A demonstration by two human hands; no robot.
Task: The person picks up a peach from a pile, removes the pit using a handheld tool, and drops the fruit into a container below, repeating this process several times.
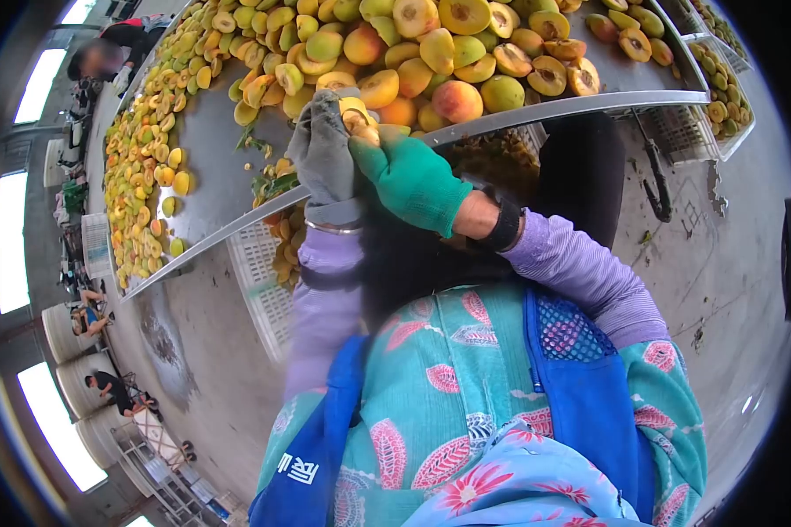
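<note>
The two hands meet over the near edge of the desk (215,123), the left hand (323,149) just left of the right hand (410,178), with a peach piece (358,119) gripped between them. Directly beyond the hands a heap of peaches (431,53) lies on the desk and runs on to the right. Left of the hands a bare stretch of desk carries leaves (255,140), and farther left a band of fruit (136,167) lies along the desk. Below the hands, under the desk, a crate (255,255) stands on the floor (721,263). Well to the right, past the desk's end, sits a second crate (725,88) with fruit in it.
</note>
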